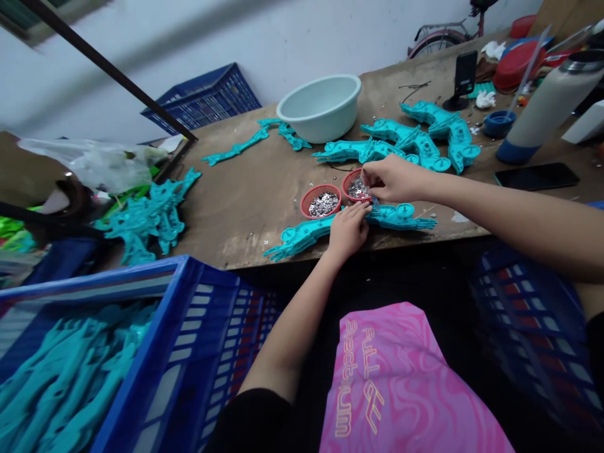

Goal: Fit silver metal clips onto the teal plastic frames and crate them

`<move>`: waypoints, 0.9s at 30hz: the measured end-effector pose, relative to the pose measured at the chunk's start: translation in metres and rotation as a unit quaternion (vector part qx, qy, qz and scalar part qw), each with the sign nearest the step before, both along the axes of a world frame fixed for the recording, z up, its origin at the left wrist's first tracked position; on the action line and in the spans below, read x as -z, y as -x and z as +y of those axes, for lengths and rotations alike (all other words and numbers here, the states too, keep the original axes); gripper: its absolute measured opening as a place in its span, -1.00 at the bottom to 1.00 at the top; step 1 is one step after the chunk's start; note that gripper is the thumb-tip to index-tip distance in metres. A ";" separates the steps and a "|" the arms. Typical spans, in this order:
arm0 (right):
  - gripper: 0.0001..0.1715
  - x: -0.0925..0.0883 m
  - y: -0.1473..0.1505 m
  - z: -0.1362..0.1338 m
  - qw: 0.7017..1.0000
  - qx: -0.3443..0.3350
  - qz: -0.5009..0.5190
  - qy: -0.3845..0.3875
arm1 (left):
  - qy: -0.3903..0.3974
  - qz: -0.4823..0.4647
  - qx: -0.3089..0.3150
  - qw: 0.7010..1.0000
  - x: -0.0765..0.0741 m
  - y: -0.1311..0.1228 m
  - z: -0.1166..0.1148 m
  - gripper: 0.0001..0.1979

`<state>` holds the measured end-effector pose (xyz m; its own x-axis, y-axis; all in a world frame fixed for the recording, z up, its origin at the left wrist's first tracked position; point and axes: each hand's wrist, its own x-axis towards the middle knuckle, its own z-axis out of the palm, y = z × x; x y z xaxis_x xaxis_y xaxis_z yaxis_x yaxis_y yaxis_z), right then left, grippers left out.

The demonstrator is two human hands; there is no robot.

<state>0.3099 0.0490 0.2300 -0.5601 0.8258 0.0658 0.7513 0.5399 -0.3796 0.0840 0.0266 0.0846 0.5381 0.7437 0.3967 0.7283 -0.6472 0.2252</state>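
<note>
A stack of turquoise plastic parts (304, 235) lies along the table's front edge. My left hand (348, 230) rests on the middle of it, fingers closed over the part. Just above and to the right, my right hand (383, 178) is pinched at the rim of a red basket (351, 178) of small shiny metal pieces; what its fingertips hold is too small to make out. Beside it on the left stands a second red basket (306, 204), also with small metal pieces.
More turquoise parts (377, 150) lie behind the baskets, near a pale basin (321, 107). Another pile (146, 217) is at left. A blue crate (189, 327) holds turquoise parts. A phone (536, 177) and a bottle (550, 107) are at right.
</note>
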 end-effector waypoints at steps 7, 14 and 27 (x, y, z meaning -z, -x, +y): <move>-0.75 0.010 0.000 0.004 0.999 -0.034 0.000 -0.027 | 0.008 -0.019 0.001 1.000 0.000 0.000 0.003 -0.55; -0.89 0.016 -0.006 0.010 0.999 -0.037 0.014 -0.034 | 0.001 -0.029 0.010 1.000 0.002 0.002 0.002 -0.56; -0.67 0.013 -0.024 0.022 0.990 0.041 -0.131 -0.009 | 0.029 -0.040 -0.003 0.999 -0.003 0.003 -0.003 -0.60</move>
<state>0.3335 0.0712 0.2175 -0.4903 0.8696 -0.0584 0.8648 0.4771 -0.1568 0.0812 0.0239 0.0872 0.5026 0.7693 0.3943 0.7103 -0.6275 0.3190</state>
